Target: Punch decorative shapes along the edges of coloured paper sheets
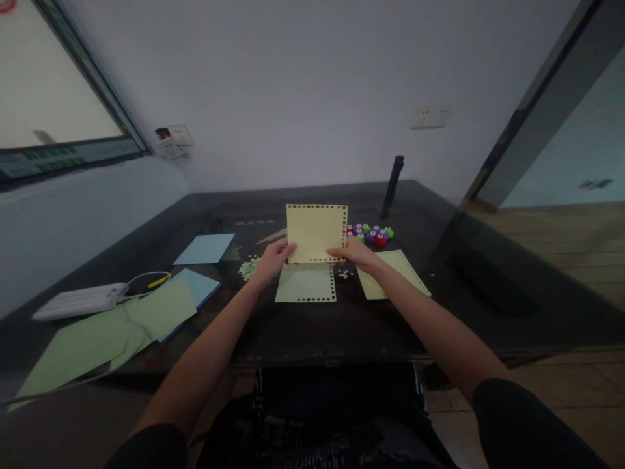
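Note:
A yellow sheet (316, 231) with small shapes punched along its edges is held up between my two hands. My left hand (273, 258) pinches its lower left corner, thumb in front. My right hand (359, 253) grips the lower right part, its thumb lying over the sheet. Beneath it a pale green sheet (306, 285) lies on the dark table, with punched shapes down its right side and bottom edge. Beside my left hand sits a pile of small paper bits (248, 268). A few more bits (345, 274) lie below my right hand.
Several colourful punches (375, 234) stand behind my right hand, near an upright black object (392, 187). Another yellow sheet (401, 270) is under my right forearm. On the left are blue sheets (205, 249), green sheets (83, 342) and a white power strip (81, 301) with a cable.

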Motion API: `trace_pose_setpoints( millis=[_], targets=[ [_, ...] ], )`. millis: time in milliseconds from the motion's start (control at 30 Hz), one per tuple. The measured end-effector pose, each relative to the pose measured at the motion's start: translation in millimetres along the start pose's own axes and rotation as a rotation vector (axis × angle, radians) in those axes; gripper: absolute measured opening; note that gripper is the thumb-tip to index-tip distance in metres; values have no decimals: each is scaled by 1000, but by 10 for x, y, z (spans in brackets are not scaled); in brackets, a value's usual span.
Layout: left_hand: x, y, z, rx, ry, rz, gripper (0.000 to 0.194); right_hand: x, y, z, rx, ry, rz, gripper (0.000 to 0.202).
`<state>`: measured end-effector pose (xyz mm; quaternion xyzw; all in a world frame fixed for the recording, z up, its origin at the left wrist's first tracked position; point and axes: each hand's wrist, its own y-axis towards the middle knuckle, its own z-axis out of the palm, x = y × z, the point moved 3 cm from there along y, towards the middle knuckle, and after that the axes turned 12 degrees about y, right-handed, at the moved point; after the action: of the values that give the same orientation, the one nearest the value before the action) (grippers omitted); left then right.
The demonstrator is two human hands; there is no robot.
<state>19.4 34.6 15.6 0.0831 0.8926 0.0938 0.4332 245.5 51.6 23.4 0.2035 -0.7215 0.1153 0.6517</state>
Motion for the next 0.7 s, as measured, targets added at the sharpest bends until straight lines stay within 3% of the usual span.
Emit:
trace_pose_setpoints(
  millis=[100,200,300,433,533,700],
  targets=[
    [-2,4,20,-2,-80,30,31,11,-12,-92,-44,103,25,21],
    [30,32,90,70,-61,14,26,64,-92,-290,-174,201,-29,22],
    [18,103,211,144,92,53,20,72,-229,-560,-331,289,-74,25],
    [-92,305,423,128,309,104,16,-34,-407,-840,-497,378,-87,26],
    [-184,522,586,54,395,78,24,-116,-468,-893,-567,461,-75,28],
    [-219,795,787,-44,550,-34,40,-101,-452,-795,-545,490,-89,29]
  ],
)
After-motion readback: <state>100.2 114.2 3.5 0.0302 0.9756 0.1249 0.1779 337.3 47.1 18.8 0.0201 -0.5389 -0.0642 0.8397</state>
